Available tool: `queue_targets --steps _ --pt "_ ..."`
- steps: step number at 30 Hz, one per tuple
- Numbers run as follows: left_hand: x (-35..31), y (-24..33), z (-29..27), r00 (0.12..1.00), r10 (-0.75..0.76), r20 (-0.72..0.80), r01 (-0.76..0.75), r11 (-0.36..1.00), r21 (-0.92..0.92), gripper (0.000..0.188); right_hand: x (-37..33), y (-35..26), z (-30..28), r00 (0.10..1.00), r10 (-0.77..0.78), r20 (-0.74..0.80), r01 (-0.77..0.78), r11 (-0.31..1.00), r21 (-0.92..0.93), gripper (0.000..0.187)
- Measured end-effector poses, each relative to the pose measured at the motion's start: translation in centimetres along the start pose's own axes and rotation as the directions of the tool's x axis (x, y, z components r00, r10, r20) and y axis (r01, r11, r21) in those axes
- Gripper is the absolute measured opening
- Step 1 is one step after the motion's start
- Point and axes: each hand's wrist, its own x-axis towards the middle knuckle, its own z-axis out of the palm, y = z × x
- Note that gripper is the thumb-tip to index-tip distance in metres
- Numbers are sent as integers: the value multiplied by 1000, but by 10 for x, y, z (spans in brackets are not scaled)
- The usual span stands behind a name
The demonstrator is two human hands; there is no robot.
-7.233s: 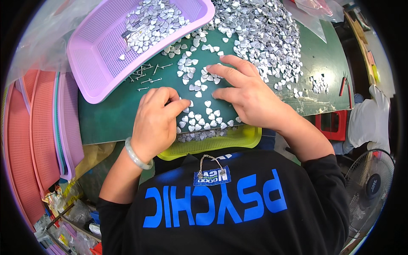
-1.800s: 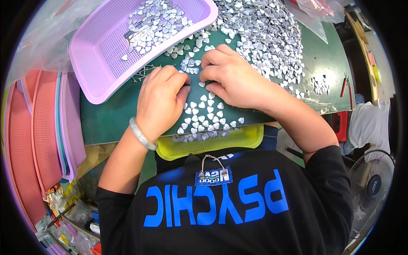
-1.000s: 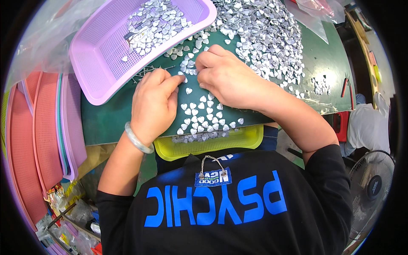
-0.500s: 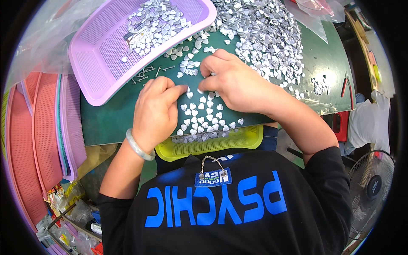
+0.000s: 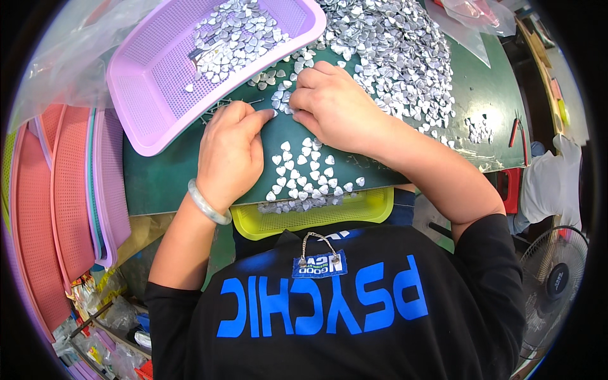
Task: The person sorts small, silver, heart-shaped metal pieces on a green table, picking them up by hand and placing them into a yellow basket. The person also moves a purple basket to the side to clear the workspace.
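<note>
**Both hands at small heart cluster, mid-table**

Left hand [image 5: 231, 152]: back up, index fingertip at near-left side of a small cluster of silver hearts [image 5: 280, 98]. Thumb mostly hidden; can't tell if it's pinching a piece.

Right hand [image 5: 335, 107]: fingers curled in, thumb close to index, tips at the cluster's right side. Fingertip contact too small to read, so can't confirm a heart in the grip.

Hearts, rest of table [image 5: 478, 76]: loose group [image 5: 302, 180] by the near edge, between the hands and the body; big heap [image 5: 399, 50] at the far side, right of center; small patch [image 5: 481, 130] toward the right edge.

Lilac basket [image 5: 142, 114] sits tilted across the far-left part, hearts piled inside. Metal pins [image 5: 253, 101] lie along its near rim, partly behind the left hand. Yellow-green basket [image 5: 253, 223] is just below the near edge, hearts in it. Red-handled tool [image 5: 512, 137] lies near the near-right corner.
</note>
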Motion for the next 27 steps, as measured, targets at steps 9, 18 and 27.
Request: queue_targets --steps 9,18,27 --pt "-8 1 -6 1000 23 19 -22 998 -55 30 -2 6 -19 997 -13 73 5 993 119 17" --pt "-9 1 -8 1000 6 16 -5 998 -62 32 -7 8 -19 997 -64 51 56 988 144 27" --pt "-10 1 -10 1000 13 28 -12 999 -33 32 -16 7 -17 997 -71 28 68 994 91 38"
